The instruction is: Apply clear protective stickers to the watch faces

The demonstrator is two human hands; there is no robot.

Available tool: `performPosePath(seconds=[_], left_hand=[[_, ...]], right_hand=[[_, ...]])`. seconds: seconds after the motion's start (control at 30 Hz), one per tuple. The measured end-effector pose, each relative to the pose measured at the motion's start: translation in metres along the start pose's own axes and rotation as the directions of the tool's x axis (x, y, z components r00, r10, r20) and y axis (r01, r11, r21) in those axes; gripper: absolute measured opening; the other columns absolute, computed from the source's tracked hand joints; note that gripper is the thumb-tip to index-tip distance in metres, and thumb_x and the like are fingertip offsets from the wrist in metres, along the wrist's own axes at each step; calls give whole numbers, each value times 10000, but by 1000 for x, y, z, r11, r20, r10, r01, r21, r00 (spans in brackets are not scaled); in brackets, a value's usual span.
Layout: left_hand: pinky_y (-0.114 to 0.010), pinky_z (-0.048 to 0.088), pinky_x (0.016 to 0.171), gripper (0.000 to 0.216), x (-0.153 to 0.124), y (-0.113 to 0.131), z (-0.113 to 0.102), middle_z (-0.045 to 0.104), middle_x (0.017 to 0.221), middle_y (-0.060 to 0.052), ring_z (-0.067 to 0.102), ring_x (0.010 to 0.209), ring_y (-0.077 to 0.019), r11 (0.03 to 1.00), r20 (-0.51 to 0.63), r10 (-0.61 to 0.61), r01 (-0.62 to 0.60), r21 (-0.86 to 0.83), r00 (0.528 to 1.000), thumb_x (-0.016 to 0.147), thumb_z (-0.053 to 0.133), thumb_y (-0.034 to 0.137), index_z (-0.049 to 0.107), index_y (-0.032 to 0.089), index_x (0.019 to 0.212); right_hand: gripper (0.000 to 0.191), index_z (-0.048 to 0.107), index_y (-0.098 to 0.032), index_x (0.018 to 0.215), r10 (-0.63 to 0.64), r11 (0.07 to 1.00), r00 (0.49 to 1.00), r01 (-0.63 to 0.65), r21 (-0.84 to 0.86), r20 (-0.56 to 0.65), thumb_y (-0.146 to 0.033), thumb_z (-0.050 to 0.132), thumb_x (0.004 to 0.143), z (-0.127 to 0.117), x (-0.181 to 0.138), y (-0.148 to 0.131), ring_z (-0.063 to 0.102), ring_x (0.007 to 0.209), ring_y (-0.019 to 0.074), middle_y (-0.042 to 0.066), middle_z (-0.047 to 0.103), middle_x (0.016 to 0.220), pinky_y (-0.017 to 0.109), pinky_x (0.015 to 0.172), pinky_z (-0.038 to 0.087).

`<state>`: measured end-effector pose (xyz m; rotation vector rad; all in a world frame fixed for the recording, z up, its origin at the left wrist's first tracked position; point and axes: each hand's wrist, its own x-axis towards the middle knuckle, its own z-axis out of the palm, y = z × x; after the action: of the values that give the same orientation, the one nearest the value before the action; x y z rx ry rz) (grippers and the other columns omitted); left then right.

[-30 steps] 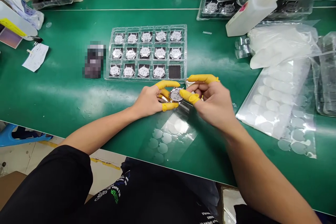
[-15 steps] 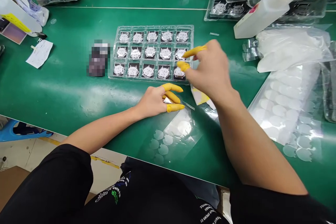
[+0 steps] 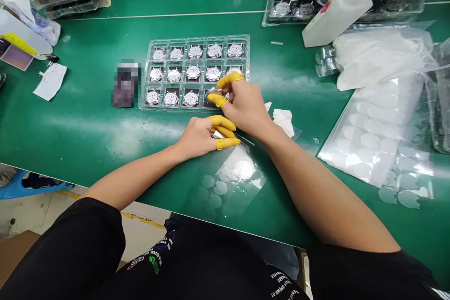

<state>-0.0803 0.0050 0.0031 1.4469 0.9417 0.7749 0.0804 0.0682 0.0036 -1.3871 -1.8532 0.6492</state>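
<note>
The right hand (image 3: 246, 107) pinches a watch (image 3: 213, 90) by the tray's (image 3: 176, 108) near edge, left of its near right corner.

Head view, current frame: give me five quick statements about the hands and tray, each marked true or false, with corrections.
1. The left hand and right hand wear yellow finger covers. True.
2. The right hand pinches a round watch part over the tray. True.
3. The left hand reaches into the tray. False: it is outside, on the near side.
4. The tray has two rows. False: it has three.
5. A white paper slip lies left of the tray. True.
</note>
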Motion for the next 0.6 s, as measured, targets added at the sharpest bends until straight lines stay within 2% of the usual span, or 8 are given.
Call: performPosePath(seconds=[0.07, 0.1, 0.17, 0.23, 0.3, 0.37, 0.5, 0.6], left_hand=[[-287, 634, 810, 447, 0, 0, 0, 819, 888, -40, 776, 811, -151, 1000, -22, -17, 18, 2, 1000, 726, 914, 381, 737, 156, 1069], [-281, 630, 794, 498, 0, 0, 0, 820, 885, -34, 774, 805, -150, 1000, -42, -23, 24, 9, 999, 715, 923, 378, 728, 167, 1122], [-273, 627, 779, 620, -1, -1, -1, 819, 882, -17, 774, 803, -152, 1000, -66, -27, 28, 11, 997, 684, 941, 345, 701, 197, 1236], [-272, 631, 788, 655, -1, -2, -1, 813, 888, -10, 775, 809, -151, 1000, -35, -11, 10, -12, 999, 664, 939, 292, 694, 208, 1266], [-282, 637, 822, 595, -1, -3, -1, 809, 905, -16, 771, 814, -148, 999, 28, 13, -13, -29, 1000, 664, 921, 259, 718, 193, 1220], [-287, 637, 834, 558, 0, -4, -2, 807, 913, -19, 764, 807, -145, 999, 42, 29, -28, -20, 999, 652, 921, 260, 737, 184, 1174], [-262, 617, 757, 593, 0, -3, -3, 792, 887, -12, 736, 760, -137, 998, -37, 34, -32, 54, 999, 619, 946, 288, 750, 189, 1170], [-256, 608, 745, 581, -2, -1, -2, 781, 885, -14, 717, 757, -132, 995, -50, 38, -33, 99, 998, 640, 942, 323, 764, 194, 1177]], right_hand=[[249, 619, -233, 1061, 67, 980, 993, -48, 194, -95, -400, 725, 911, -13, -14, -4, 591, 782, 168, 26, 628, 898, 365, 746, 522], [303, 610, -245, 1082, 101, 954, 990, -67, 293, -100, -453, 741, 904, -21, -24, -6, 589, 756, 156, 14, 617, 876, 342, 705, 514], [449, 581, -265, 1109, 163, 875, 987, -149, 461, 9, -531, 817, 834, -35, -47, -10, 563, 671, 136, -25, 576, 781, 301, 610, 476], [601, 534, -275, 1115, 240, 772, 954, -300, 560, 179, -553, 903, 731, -44, -67, -14, 499, 568, 112, -71, 536, 686, 265, 523, 409], [707, 488, -276, 1104, 316, 685, 910, -414, 599, 268, -544, 959, 649, -46, -79, -17, 444, 513, 90, -101, 534, 647, 240, 481, 356], [762, 455, -278, 1103, 359, 650, 894, -445, 617, 267, -538, 978, 613, -41, -83, -18, 429, 498, 79, -113, 547, 651, 229, 477, 344], [789, 438, -285, 1122, 375, 659, 899, -431, 616, 228, -578, 963, 612, -26, -80, -21, 371, 482, 67, -121, 524, 662, 224, 473, 318], [705, 478, -271, 1093, 416, 719, 892, -443, 536, 178, -648, 899, 672, -27, -81, -20, 360, 503, 77, -89, 532, 691, 240, 481, 311]])
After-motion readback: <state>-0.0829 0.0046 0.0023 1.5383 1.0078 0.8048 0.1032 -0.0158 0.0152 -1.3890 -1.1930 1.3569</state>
